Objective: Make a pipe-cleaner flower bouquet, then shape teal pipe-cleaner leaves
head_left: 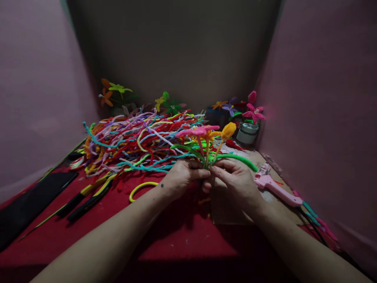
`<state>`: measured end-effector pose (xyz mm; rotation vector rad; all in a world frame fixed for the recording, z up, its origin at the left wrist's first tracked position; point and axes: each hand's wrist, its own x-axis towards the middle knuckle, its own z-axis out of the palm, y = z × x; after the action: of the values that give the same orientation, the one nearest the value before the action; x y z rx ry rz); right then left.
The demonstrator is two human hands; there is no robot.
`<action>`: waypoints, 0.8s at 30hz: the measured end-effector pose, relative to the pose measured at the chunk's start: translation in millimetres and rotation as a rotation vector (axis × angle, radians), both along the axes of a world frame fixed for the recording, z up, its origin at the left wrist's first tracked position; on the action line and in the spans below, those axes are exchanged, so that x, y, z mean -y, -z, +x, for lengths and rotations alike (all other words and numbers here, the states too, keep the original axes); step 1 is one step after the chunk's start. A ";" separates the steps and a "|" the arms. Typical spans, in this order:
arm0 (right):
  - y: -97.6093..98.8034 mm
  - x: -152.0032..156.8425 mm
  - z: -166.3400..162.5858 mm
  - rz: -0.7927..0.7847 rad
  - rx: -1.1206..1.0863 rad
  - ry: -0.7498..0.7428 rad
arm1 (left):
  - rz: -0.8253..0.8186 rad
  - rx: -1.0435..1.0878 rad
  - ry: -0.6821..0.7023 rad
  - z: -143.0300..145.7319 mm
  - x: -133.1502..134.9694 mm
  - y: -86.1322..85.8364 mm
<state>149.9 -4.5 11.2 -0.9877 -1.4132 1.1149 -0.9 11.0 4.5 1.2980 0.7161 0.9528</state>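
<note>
My left hand (187, 175) pinches the lower stems of a small bunch of pipe-cleaner flowers. The bunch has a pink flower (198, 131), an orange flower (209, 135) and a yellow-orange bud (228, 130). Green pipe-cleaner leaves spread to both sides, the longer leaf (240, 159) arching over my right hand (235, 179). That hand's thumb and fingers press together at the same stems, close beside the left fingertips. Both hands are closed, and the stem ends are hidden behind the fingers.
A heap of coloured pipe cleaners (141, 137) lies behind my hands. Pliers (91, 196) and a black flat object (38, 204) are at left, near a yellow ring-shaped handle (141, 190). At right, a pink glue gun (278, 186) rests on cardboard (232, 208). A jar (247, 133) holds pink flowers.
</note>
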 end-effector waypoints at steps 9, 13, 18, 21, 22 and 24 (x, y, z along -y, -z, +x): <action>1.2 0.6 1.3 -0.196 -0.264 -0.184 | 0.010 -0.063 -0.001 1.7 2.9 -5.1; 0.6 1.4 4.3 -0.292 -0.306 -0.332 | 0.004 -0.089 0.005 0.0 1.7 -5.2; -1.1 1.5 3.4 -0.265 -0.242 -0.342 | -0.002 -0.052 0.054 -2.8 0.1 -5.3; -0.8 0.3 2.0 -0.214 -0.243 -0.316 | -0.003 -0.047 0.055 -3.1 -0.1 -4.9; -0.6 -0.1 1.8 -0.203 -0.243 -0.309 | 0.003 -0.054 0.058 -3.0 0.1 -5.1; 0.0 -1.0 2.0 -0.180 -0.220 -0.289 | 0.028 -0.077 0.073 -2.6 1.0 -6.1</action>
<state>152.0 -3.5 11.3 -0.7711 -1.3190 1.5379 -3.4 10.0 10.7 1.3826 0.7116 0.8603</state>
